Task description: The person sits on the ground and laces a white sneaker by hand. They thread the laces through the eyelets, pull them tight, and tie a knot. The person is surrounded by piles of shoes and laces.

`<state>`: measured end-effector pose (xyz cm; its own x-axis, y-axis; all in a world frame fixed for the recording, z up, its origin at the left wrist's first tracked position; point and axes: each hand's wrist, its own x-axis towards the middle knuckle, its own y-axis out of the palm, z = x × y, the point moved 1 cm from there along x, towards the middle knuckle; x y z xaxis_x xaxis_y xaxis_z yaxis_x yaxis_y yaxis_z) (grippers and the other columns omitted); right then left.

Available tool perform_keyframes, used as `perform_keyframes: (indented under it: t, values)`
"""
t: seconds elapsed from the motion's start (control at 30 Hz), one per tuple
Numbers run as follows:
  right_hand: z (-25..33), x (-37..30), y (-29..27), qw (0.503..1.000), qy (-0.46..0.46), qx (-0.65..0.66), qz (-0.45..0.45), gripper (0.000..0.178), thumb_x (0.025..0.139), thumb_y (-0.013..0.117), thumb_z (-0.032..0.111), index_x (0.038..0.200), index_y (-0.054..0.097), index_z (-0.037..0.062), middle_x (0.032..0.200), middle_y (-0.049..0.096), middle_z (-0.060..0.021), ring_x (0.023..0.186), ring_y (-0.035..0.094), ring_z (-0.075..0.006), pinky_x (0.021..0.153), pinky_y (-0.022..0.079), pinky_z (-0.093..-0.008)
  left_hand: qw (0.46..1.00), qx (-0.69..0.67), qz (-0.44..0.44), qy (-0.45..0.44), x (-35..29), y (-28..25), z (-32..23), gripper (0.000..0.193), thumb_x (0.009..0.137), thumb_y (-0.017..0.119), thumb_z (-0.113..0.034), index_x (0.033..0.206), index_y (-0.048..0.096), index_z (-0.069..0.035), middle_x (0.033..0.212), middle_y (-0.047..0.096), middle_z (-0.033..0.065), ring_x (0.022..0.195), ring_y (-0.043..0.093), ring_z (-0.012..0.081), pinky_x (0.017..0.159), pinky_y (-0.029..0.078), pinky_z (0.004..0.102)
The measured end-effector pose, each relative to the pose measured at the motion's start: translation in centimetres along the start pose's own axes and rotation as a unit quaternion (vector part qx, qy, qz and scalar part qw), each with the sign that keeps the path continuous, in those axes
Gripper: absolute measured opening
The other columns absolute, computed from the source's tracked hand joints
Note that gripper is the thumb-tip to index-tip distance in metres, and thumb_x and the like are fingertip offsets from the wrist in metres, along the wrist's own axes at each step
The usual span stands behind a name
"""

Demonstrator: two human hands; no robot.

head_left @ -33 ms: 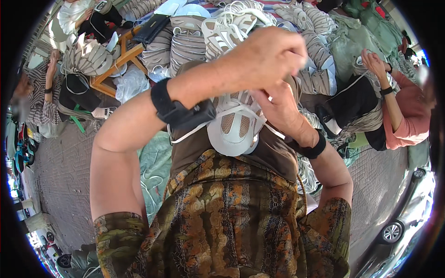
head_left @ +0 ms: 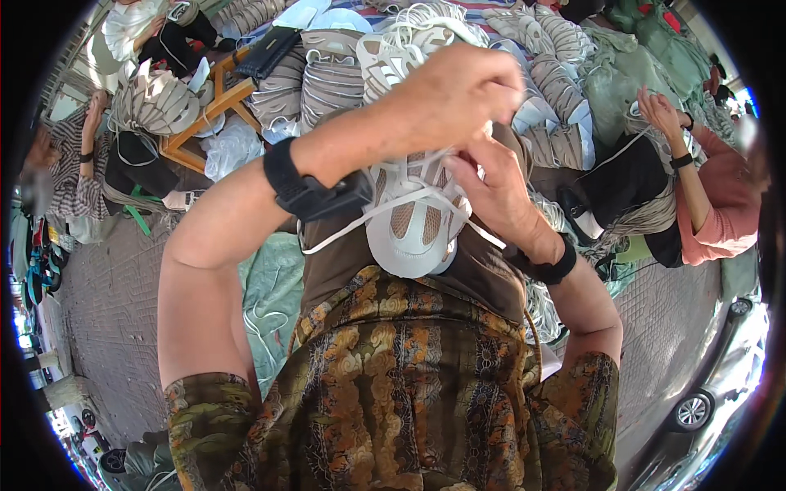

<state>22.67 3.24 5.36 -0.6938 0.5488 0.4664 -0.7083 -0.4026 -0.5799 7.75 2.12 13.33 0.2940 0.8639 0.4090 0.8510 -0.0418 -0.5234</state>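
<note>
A white and beige sneaker (head_left: 412, 250) rests on my lap, toe pointing toward me. Its white shoelace (head_left: 401, 202) crosses over the toe side, with loose ends hanging to both sides. My left hand (head_left: 463, 92) reaches across above the shoe to the right; its fingers are curled closed and slightly blurred, and what they hold is hidden. Just below it, my right hand (head_left: 501, 184) is at the shoe's right side, thumb and fingers closed at a strand of the lace. The shoe's heel end is hidden behind my left wrist and hand.
Rows of stacked shoe uppers (head_left: 332, 78) lie ahead, beside a wooden stool frame (head_left: 221, 106) and a black wallet (head_left: 268, 51). More laced shoes (head_left: 401, 49) are piled there. Co-workers sit at left and right, one in a pink top (head_left: 720, 188). A car (head_left: 704, 401) stands at right.
My left hand has shifted a little to the left, uncovering more of the lace near my right thumb. My right hand and the sneaker have hardly moved.
</note>
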Motion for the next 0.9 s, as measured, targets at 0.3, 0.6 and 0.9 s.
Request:
perform_keyframes:
  t: [0.3, 0.6, 0.9]
  values:
    - [-0.1, 0.6, 0.4, 0.940, 0.164, 0.296, -0.050, 0.013, 0.095, 0.058, 0.012, 0.096, 0.065, 0.0015, 0.067, 0.057, 0.0025, 0.057, 0.047, -0.0035, 0.053, 0.040, -0.0212, 0.995, -0.007, -0.015, -0.094, -4.2, -1.8, 3.3, 0.014, 0.092, 0.063, -0.016, 0.097, 0.067, -0.003, 0.086, 0.060, -0.0020, 0.078, 0.054, 0.0058, 0.069, 0.045, 0.0233]
    - [-0.9, 0.3, 1.3, 0.886, 0.214, 0.395, -0.115, 0.019, 0.092, 0.065, 0.013, 0.106, 0.069, -0.0001, 0.067, 0.059, -0.0002, 0.059, 0.054, -0.0060, 0.056, 0.044, -0.0219, 0.992, -0.029, -0.024, -0.122, -4.4, -0.5, 4.6, 0.015, 0.091, 0.064, -0.018, 0.092, 0.069, -0.003, 0.087, 0.063, -0.0005, 0.085, 0.058, 0.0085, 0.081, 0.046, 0.0261]
    - [-1.9, 0.3, 0.3, 0.792, 0.278, 0.544, -0.016, 0.016, 0.089, 0.069, 0.011, 0.101, 0.070, 0.0013, 0.082, 0.065, -0.0039, 0.071, 0.061, -0.0127, 0.072, 0.054, -0.0306, 0.991, -0.073, -0.027, -0.106, -4.8, -0.3, 4.4, 0.012, 0.086, 0.072, -0.013, 0.090, 0.071, -0.002, 0.074, 0.064, -0.0007, 0.069, 0.052, 0.0045, 0.065, 0.045, 0.0227]
